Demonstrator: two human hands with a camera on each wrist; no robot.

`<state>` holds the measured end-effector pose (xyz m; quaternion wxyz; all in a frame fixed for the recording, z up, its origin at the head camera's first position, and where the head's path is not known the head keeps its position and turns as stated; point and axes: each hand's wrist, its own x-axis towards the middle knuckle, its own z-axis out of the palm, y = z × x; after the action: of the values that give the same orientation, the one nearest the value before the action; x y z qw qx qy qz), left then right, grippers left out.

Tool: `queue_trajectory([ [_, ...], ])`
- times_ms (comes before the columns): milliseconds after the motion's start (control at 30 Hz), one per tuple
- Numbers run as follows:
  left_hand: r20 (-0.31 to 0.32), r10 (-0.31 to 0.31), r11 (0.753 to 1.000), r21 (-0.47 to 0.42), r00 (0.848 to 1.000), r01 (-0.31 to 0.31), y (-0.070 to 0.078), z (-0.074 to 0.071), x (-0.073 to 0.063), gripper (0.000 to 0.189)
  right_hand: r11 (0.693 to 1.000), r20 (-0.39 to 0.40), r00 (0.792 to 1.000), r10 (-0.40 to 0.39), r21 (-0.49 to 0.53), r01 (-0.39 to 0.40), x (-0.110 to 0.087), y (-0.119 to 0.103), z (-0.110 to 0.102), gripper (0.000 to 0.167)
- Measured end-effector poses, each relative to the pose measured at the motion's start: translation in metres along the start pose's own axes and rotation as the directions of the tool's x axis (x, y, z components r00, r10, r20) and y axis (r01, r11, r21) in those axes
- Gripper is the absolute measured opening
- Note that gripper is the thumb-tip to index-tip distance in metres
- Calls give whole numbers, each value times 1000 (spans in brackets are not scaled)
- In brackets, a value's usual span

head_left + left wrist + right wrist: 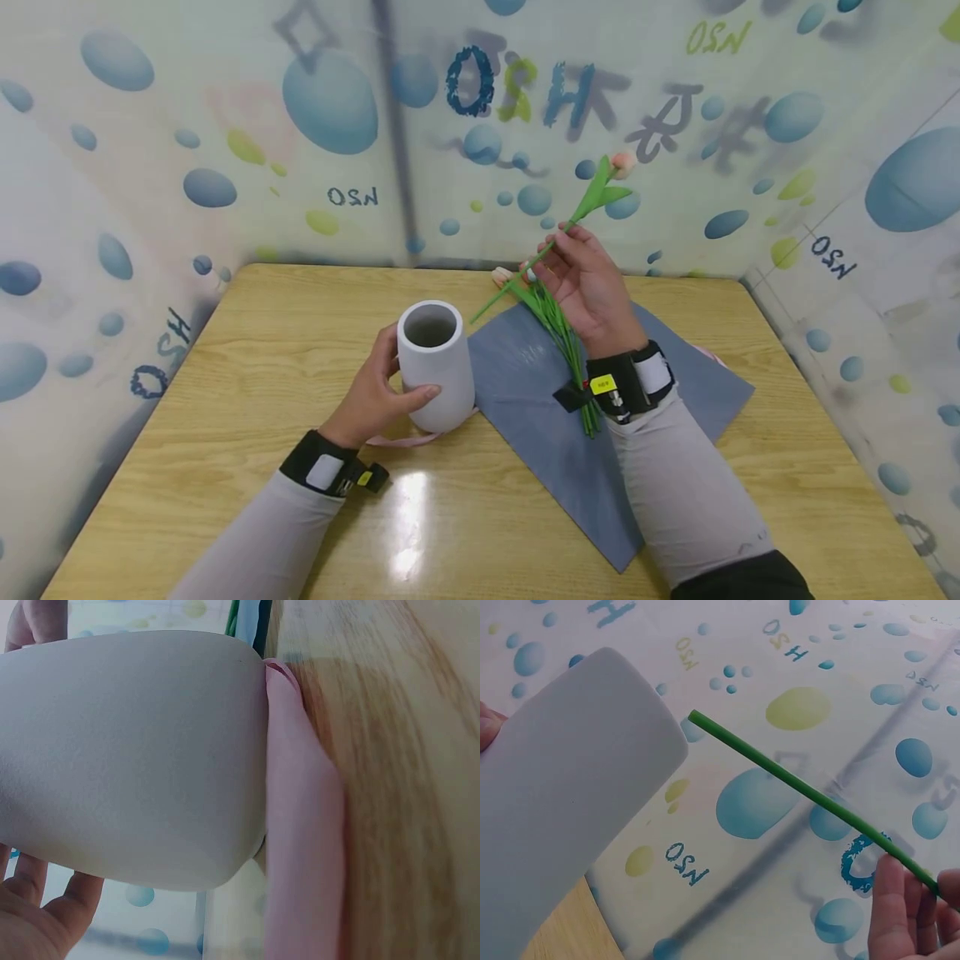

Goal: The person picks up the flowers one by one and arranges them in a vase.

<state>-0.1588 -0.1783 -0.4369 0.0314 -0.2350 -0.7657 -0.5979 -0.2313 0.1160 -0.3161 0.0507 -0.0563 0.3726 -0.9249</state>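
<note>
My L hand (386, 396) grips white vase (444, 387), mouth up, w/ pink ribbon (408, 442) by its base on wood tbl (240, 358). My R hand (592, 287) pinches one pink flwr (598, 196) by its stem, bloom up & right, nr a green-stemmed bunch (561, 333) on blue-grey paper (592, 492). Bubble-print wall (330, 104) behind.

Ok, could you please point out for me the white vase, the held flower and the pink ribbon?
White vase (442, 368), head view: on its outer side, below the rim.
Held flower (810, 790), right wrist view: on its green stem.
Pink ribbon (306, 795), left wrist view: on the middle of its visible strip.
</note>
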Motion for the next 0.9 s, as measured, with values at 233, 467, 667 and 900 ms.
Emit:
queue_trajectory([
  [233,5,10,1000,-5,1000,-10,0,0,1,91,1000,22,1000,-5,-20,5,-1,3,8,10],
  [467,5,-5,1000,10,1000,5,-1,0,1,91,998,31,999,-21,-53,23,1,7,13,12],
  [667,3,-4,1000,7,1000,4,-2,-1,1,90,997,24,999,-24,-74,26,0,10,17,11],
  [900,5,-3,1000,-5,1000,3,-3,-1,1,90,992,29,999,-36,-122,39,-1,13,23,10],
])
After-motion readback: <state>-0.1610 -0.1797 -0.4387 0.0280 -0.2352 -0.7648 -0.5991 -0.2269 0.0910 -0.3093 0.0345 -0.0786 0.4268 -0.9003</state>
